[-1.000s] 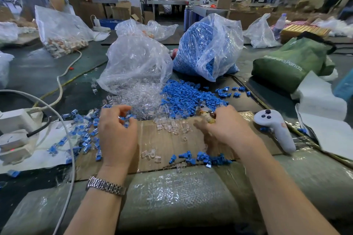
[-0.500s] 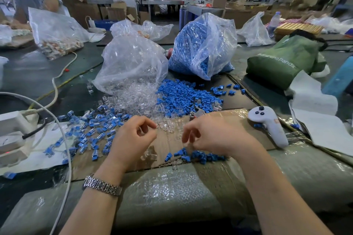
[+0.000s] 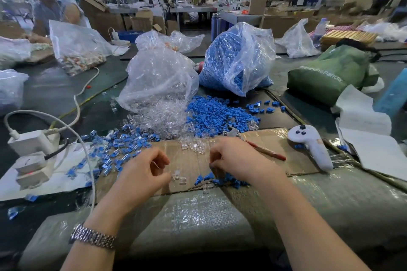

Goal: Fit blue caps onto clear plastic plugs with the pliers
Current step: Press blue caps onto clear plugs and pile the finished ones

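Fingers (image 3: 212,158) curled; pliers (image 3: 253,143), controller (image 3: 312,147) beside.

Between the left hand (image 3: 143,174) and right hand (image 3: 237,160) lies a strip of bare cardboard (image 3: 189,160), open but for a few clear plugs (image 3: 179,178). Beyond the fingers, heaped clear plugs and blue caps (image 3: 211,114) block the way. The pliers (image 3: 253,143) lie just right of the right hand, finished pieces (image 3: 116,149) crowd the left.
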A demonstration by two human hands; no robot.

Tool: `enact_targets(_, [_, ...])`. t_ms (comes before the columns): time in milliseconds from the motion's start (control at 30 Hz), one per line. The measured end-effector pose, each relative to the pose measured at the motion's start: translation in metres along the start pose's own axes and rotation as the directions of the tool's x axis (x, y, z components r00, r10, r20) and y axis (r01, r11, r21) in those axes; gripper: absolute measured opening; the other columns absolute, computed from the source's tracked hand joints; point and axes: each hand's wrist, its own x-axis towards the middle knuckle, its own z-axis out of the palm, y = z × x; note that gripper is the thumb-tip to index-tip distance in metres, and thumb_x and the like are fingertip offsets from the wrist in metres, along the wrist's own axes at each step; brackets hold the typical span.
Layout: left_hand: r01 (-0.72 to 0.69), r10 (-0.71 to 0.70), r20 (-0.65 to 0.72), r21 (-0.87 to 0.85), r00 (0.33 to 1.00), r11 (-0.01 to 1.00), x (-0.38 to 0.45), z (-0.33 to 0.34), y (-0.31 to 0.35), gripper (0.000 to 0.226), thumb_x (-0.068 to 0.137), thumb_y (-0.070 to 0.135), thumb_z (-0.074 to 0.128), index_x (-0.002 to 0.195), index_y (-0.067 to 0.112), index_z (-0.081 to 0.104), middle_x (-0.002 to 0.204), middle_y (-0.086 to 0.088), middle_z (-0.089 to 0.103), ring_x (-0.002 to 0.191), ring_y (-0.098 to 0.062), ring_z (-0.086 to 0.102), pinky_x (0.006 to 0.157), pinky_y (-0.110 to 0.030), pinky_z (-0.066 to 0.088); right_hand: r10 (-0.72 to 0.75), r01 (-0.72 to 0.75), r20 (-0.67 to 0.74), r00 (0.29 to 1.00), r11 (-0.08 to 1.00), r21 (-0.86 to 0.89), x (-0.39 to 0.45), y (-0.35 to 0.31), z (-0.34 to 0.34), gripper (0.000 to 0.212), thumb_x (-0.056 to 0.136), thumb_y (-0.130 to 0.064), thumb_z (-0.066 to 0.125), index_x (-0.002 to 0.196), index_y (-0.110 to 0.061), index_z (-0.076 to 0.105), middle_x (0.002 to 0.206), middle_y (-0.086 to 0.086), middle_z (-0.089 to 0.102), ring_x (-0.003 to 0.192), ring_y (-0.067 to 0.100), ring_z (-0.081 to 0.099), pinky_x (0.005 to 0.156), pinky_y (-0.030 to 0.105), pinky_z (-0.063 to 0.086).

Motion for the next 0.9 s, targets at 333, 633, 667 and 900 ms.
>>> enact_targets(333, [-0.014,0.02,-0.034,0.178,0.999,0.984,0.009,0.012,0.003,0.013,0.092,0.026,0.074,0.093,0.031,0.061,0.089,0.016,0.062,0.08,0.002,0.059,0.065,-0.008,0.045,0.034,-0.033,0.016,0.999,0.996,-0.081,0.004,0.001,-0.001,0.017,0.097,-0.008,0.063,0.11,-0.016,0.072,0.112,0.003,0.07,0.096,0.02,0.068,0.085,0.032,0.056])
enact_targets(633, [0.111,-0.115,0.037,-0.662,0.993,0.741,0.024,0.008,0.013,0.015,0.084,0.02,0.073,0.097,0.024,0.08,0.094,-0.003,0.077,0.085,-0.015,0.073,0.073,-0.023,0.059,0.04,0.097,-0.333,0.942,0.918,0.385,-0.005,0.0,-0.006,0.011,0.095,-0.016,0.07,0.091,-0.025,0.068,0.088,-0.01,0.069,0.082,0.003,0.065,0.077,0.019,0.055])
enact_targets(667, [0.114,-0.1,0.064,-0.753,0.993,0.648,0.026,0.008,0.013,0.019,0.082,0.018,0.074,0.099,0.022,0.08,0.098,-0.006,0.077,0.09,-0.019,0.073,0.078,-0.026,0.059,0.063,0.113,-0.331,0.942,0.867,0.486,-0.006,-0.002,-0.008,0.008,0.094,-0.015,0.072,0.092,-0.023,0.07,0.085,-0.006,0.073,0.08,0.004,0.068,0.078,0.021,0.057])
enact_targets(900, [0.137,0.04,0.154,-0.951,0.987,0.278,0.035,0.013,0.012,0.024,0.078,0.011,0.08,0.101,0.008,0.077,0.101,-0.016,0.072,0.091,-0.025,0.072,0.077,-0.028,0.06,-0.029,0.28,-0.308,0.951,0.506,0.816,-0.008,-0.015,-0.014,0.004,0.093,-0.005,0.07,0.095,-0.008,0.071,0.081,0.005,0.072,0.076,0.01,0.067,0.075,0.02,0.054])
